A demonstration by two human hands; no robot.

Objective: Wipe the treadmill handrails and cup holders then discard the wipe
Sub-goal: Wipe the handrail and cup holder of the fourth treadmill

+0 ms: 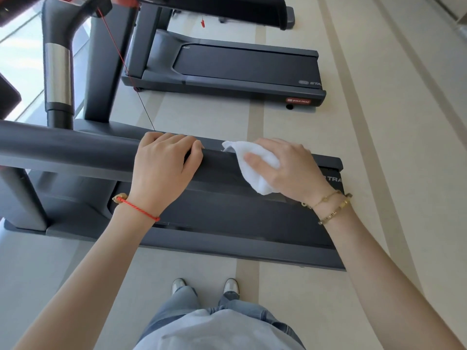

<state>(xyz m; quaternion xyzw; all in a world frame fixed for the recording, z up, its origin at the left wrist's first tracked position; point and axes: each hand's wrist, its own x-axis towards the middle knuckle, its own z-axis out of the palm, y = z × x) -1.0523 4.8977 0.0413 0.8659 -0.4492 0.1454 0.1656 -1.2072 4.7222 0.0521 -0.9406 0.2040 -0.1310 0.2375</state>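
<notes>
A thick dark grey treadmill handrail [68, 147] runs from the left edge toward the middle of the head view. My left hand [164, 168] is wrapped over its near end, fingers curled on top. Just to the right, my right hand [290, 170] holds a crumpled white wipe [255, 165], which sits at the tip of the rail, above the treadmill deck. Cup holders are not visible.
The treadmill's dark belt and deck [227, 215] lie below my hands. An upright post with a silver band [58, 72] rises at the left. A red safety cord [118, 54] hangs down. A second treadmill [240, 66] stands beyond. My feet are on the beige floor [379, 122].
</notes>
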